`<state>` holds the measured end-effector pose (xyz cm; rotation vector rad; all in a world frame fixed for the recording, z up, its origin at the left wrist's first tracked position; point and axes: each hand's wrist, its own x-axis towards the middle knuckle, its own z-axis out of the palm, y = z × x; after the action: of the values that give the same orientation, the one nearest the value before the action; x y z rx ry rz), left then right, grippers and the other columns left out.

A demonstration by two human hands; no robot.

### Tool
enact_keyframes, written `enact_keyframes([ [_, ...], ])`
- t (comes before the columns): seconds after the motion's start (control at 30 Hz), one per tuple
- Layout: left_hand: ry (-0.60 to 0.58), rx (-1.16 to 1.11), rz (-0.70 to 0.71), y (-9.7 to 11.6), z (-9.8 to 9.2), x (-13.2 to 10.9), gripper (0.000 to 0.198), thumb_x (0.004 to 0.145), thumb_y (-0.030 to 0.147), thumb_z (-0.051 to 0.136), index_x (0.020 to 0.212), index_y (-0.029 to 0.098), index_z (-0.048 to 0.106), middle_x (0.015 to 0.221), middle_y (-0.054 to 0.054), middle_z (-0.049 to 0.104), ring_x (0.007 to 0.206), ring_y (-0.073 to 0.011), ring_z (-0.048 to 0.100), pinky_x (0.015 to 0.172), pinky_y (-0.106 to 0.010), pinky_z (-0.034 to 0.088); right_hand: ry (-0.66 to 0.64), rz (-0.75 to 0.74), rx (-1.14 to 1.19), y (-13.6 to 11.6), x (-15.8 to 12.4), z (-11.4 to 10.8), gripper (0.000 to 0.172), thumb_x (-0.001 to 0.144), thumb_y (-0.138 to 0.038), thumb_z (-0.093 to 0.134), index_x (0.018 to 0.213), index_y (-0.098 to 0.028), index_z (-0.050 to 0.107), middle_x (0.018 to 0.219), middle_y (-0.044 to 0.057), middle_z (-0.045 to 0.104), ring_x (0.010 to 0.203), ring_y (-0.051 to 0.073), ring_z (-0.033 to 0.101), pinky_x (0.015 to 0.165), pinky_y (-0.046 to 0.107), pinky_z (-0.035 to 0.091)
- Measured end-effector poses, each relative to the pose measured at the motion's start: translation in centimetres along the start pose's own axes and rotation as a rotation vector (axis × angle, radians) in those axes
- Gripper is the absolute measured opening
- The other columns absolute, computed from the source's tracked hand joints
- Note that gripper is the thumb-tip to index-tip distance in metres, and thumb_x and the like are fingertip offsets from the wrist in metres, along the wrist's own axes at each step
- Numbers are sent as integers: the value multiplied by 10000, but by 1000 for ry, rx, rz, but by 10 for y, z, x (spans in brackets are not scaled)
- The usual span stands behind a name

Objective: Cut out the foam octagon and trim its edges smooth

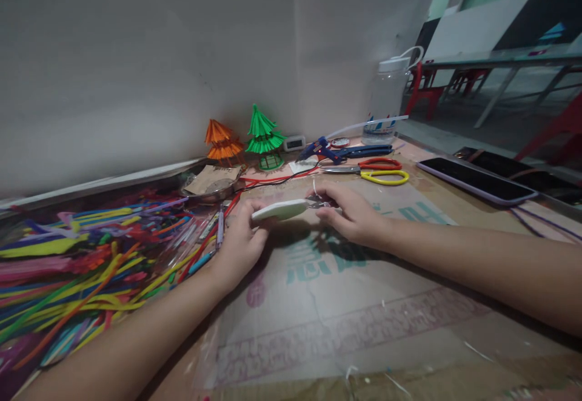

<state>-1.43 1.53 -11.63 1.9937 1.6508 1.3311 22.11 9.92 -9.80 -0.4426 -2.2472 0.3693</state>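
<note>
My left hand is closed on the near-left edge of a flat, pale white disc, thumb below and fingers behind. The disc is held tilted above the cardboard, seen almost edge-on. At its right end my right hand pinches a small dark piece with thin white strands sticking out of it. Blur hides what kind of piece it is, and I cannot tell whether it is fixed to the disc. Beneath both hands lies a plastic-covered cardboard sheet with green and purple print.
Colourful pipe cleaners pile up at left. Behind the hands stand an orange paper-like tree and a green one, a blue glue gun, scissors and a bottle. A phone lies at right.
</note>
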Motion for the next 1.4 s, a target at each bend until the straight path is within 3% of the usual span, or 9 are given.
enact_keyframes([
  [0.2, -82, 63, 104, -5, -2, 5, 166, 932, 217, 489, 1063, 206, 590, 1003, -40, 656, 924, -189, 614, 844, -317, 487, -17, -25, -55, 6, 2, 3, 234, 992, -321, 438, 1025, -164, 608, 904, 88, 640, 805, 215, 553, 735, 343, 435],
  [0.43, -102, 52, 93, -6, -3, 5, 206, 930, 203, 487, 1077, 207, 632, 1005, -42, 683, 925, -190, 633, 829, -298, 498, -23, -106, -132, 11, 0, 4, 277, 1003, -326, 454, 1069, -137, 645, 865, 88, 639, 798, 215, 547, 735, 331, 416],
  [0.67, -124, 17, 111, -5, -3, 6, 225, 921, 176, 500, 1103, 200, 629, 1078, -56, 691, 1010, -195, 637, 894, -311, 494, -56, -115, -143, 9, -1, 3, 307, 1017, -383, 428, 1079, -168, 639, 867, 78, 643, 799, 211, 552, 737, 329, 416],
  [1.4, -134, -1, 114, -6, -3, 5, 211, 950, 242, 492, 1093, 201, 642, 1086, -63, 698, 1021, -200, 647, 895, -316, 510, -63, -125, -142, 8, -1, 1, 254, 1003, -323, 479, 1035, -171, 680, 870, 80, 692, 790, 194, 578, 712, 301, 421],
])
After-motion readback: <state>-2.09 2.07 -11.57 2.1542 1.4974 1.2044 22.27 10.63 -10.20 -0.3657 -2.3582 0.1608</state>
